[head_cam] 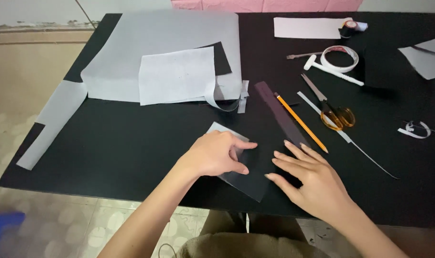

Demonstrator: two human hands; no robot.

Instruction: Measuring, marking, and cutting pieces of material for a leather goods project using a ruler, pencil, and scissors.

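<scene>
Hands press flat on the black surface [131, 153]: the left hand [217, 155] lies fingers-down on a grey translucent sheet [244, 184] near the front edge, grasping nothing, and the right hand [306, 179] lies open just beside it. A dark strip [279, 114], a pencil [301, 123] and orange-handled scissors [334, 112] lie behind the right hand.

Matt black surface [131, 148]; thin, faintly glossy grey sheet [241, 179] beneath left grip [217, 154]; right of right grip [306, 179], painted wooden pencil [301, 123], metal-bladed scissors [329, 109] with amber plastic handles.
</scene>
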